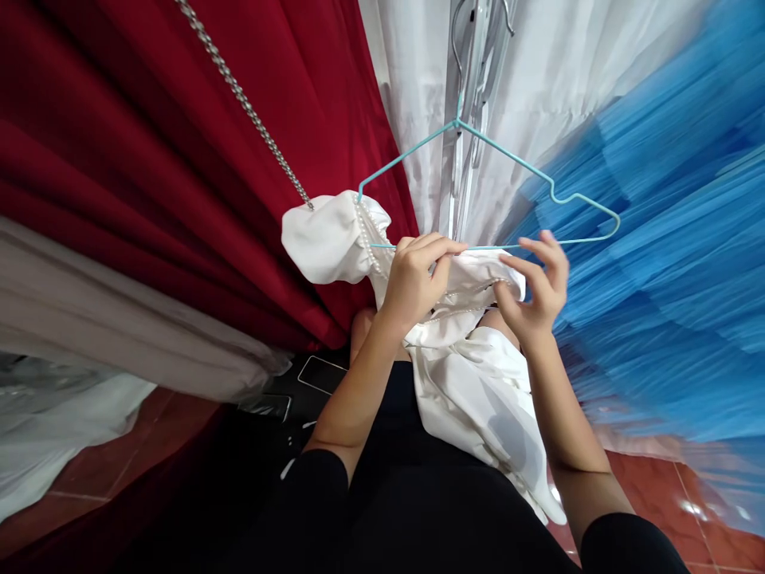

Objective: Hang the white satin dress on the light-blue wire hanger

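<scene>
A light blue wire clothes hanger (508, 149) stands upright in front of me. Its left end goes into a puffed sleeve of a white dress (472, 391) edged with small pearls, while its right end is bare. My left hand (418, 275) is closed over the hanger's lower bar at the neckline, fingertips on the bar. My right hand (538, 291) pinches the other sleeve's white cloth between thumb and forefinger, just below the bar, with its other fingers raised. The dress's skirt hangs over my lap.
Red cloth (287, 96) hangs at left with a metal chain (245, 100) before it. Blue tulle (669, 263) hangs close on the right. A metal rail (472, 143) stands behind the hanger. Two phone-like dark devices, one a flat phone (323, 375), lie beside my left arm.
</scene>
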### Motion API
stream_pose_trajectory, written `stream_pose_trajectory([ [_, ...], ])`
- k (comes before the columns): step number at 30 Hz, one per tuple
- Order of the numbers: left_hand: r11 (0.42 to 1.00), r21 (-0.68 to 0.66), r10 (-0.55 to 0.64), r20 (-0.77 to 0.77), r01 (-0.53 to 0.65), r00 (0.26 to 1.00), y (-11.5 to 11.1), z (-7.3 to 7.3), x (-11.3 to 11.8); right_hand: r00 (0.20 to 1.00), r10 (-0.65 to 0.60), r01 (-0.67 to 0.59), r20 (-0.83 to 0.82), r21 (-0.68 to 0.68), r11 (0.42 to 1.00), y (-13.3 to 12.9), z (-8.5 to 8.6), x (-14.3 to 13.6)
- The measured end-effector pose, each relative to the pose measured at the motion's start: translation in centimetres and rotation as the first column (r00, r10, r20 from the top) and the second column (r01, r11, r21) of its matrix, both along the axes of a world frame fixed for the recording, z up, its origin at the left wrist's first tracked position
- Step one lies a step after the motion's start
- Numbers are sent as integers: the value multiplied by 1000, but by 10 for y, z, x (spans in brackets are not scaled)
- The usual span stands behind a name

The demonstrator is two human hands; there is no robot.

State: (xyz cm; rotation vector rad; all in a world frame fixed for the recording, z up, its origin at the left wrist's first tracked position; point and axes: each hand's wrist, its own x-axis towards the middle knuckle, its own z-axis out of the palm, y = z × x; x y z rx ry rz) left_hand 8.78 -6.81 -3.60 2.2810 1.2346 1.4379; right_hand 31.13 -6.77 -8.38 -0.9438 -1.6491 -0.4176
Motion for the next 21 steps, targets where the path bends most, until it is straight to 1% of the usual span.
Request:
stream_pose_trajectory([
  [1,1000,9,-10,15,10,1000,1,1,-1,993,-82,86,-88,43,995,-2,-1,7],
  [2,1000,18,-20,27,20,999,2,2,-2,970,-152,164,-188,53,985,-3,-2,16],
  [3,999,25,-27,32,27,999,2,2,-4,938,-195,215,-287,39,976,-2,-1,26],
  [4,999,26,-30,29,30,999,2,1,-5,902,-211,229,-377,3,974,1,2,37],
  [6,999,20,-31,11,31,999,2,0,-7,842,-162,156,-515,-55,986,9,13,57],
  [8,999,10,-30,0,30,1000,0,0,-8,810,-79,60,-582,-51,997,20,30,72],
  [11,1000,-8,-23,-11,23,1000,-4,1,-6,821,-10,-2,-570,-20,1000,34,58,81],
  [13,1000,-23,-14,-25,14,1000,-6,2,-4,836,-27,9,-549,-36,999,40,71,81],
  [16,1000,-18,-6,-12,6,1000,-7,1,1,849,-80,69,-522,-40,997,44,82,75],
  [18,1000,-16,5,-8,-5,1000,-6,-1,4,876,-87,88,-475,-19,996,47,87,68],
  [21,999,-25,24,-37,-25,999,-4,-3,8,912,-45,51,-408,3,999,52,98,50],
])
